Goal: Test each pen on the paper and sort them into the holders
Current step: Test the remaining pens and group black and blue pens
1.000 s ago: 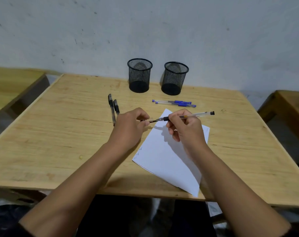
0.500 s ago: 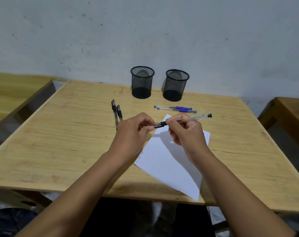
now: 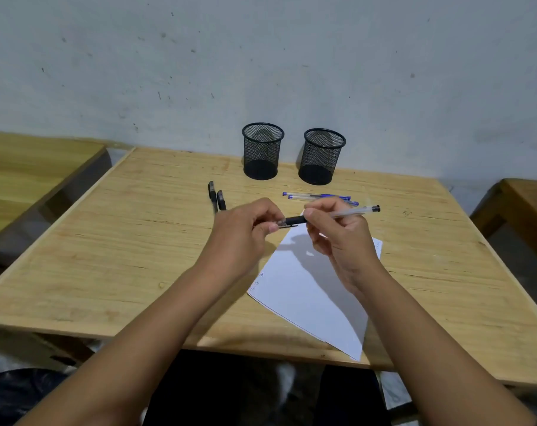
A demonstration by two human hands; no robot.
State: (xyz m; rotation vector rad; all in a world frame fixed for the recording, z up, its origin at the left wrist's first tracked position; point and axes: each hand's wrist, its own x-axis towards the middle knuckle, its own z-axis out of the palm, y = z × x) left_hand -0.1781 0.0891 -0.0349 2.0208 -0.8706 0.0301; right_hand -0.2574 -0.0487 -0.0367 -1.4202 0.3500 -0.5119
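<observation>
A clear-barrelled black pen [image 3: 347,214] is held level above the table by my right hand [image 3: 337,238], which grips it near the middle. My left hand [image 3: 245,232] pinches the pen's black cap [image 3: 290,222] at the tip end. White paper [image 3: 310,290] lies under my right hand, with faint scribbles on its left corner. Two black mesh holders [image 3: 262,150] [image 3: 322,155] stand at the back, both looking empty. Two black pens [image 3: 215,196] lie to the left and two blue pens [image 3: 319,196] lie behind my hands.
The wooden table [image 3: 107,256] stands against a grey wall. Another wooden surface [image 3: 21,173] lies to the left and a further one [image 3: 525,204] to the right, each across a gap.
The camera has tilted up a little. My hands have stayed together on the black pen, with the cap end between my left fingers now closer to the barrel.
</observation>
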